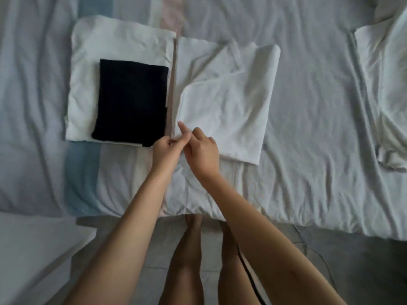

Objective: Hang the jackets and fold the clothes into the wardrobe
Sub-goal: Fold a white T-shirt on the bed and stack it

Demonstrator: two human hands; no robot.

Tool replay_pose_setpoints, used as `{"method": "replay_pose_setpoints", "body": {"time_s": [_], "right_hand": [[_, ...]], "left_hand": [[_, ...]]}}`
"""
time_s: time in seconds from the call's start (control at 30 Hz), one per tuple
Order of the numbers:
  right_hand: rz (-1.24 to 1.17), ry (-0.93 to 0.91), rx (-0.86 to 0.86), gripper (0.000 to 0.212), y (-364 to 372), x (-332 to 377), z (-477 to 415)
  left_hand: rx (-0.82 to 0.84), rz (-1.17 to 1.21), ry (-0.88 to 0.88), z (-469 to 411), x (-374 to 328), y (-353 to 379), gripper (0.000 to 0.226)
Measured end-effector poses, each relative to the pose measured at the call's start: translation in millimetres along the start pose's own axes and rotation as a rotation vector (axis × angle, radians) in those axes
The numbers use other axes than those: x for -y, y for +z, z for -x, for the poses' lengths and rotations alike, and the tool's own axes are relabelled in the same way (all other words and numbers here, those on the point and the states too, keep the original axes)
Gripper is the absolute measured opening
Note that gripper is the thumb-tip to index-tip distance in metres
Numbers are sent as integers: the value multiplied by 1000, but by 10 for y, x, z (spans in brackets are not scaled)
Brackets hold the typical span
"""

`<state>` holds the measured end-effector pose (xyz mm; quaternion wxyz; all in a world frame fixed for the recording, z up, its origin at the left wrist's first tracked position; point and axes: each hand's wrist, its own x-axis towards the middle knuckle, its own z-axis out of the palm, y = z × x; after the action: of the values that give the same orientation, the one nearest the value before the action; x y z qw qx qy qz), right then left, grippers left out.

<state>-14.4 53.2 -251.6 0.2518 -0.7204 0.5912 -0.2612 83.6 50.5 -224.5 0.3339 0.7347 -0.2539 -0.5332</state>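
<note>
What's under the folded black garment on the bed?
The folded black garment lies on a larger folded white cloth, whose edges show around it. The covered middle, and anything between them, cannot be seen.

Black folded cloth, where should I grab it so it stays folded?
Black cloth: probably pinch its left long edge, coming from the left. That edge looks like one smooth fold; the right edge shows a step of loose layers.

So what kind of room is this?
Probably a bedroom. There's a bed with a wrinkled sheet, a folded black garment lying on a folded white garment, and the left hand and right hand at the corner of a half-folded white garment.
</note>
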Motion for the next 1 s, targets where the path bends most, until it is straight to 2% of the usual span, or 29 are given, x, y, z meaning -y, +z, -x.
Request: {"method": "replay_pose_setpoints", "body": {"time_s": [0.03, 0.1, 0.13, 0.2, 0.27, 0.37, 0.47, 0.6, 0.67, 0.73, 0.8, 0.9, 1.0], "right_hand": [[7, -2, 0, 46, 12, -12, 29], [62, -12, 11, 46, -13, -73, 66], [123, -14, 7, 47, -39, -124, 88], [253, 53, 1, 54, -114, -247, 140], [287, 288, -13, 61, -234, -446, 203], [179, 679, -112, 66, -462, -800, 342], [15, 857, -107, 64, -706, -984, 420], [-218, 811, 65, 75, -906, -830, 459], [-235, 743, 62, 63, -1040, -660, 475], [-248, 684, 0, 50, -1229, -464, 467], [-292, 625, -114, 49, -1520, -231, 484], [-340, 509, -348, 48, -2005, -19, 289], [-355, 459, -443, 40, -2283, 57, -204]], "left_hand": [[-16, -35, 41, 6, 33, -20, 77], [-77, -94, 88, -6, 67, -49, 50], [-104, -120, 93, -1, 53, -38, 37], [-162, -57, 51, 1, 31, -39, 27], [-194, 20, 27, -12, 22, -50, 24], [-208, -21, 49, 7, 15, -85, 18], [-218, -74, 72, 51, 60, -102, 21], [-223, -91, 166, 187, 27, -103, 25], [-262, -56, 185, 317, -59, -94, 25], [-319, 115, 167, 482, -184, -84, 23], [-370, 300, 130, 710, -342, -119, 21], [-288, 422, 186, 912, -731, -141, 22], [-215, 443, 216, 800, -1145, -77, 24]]}}
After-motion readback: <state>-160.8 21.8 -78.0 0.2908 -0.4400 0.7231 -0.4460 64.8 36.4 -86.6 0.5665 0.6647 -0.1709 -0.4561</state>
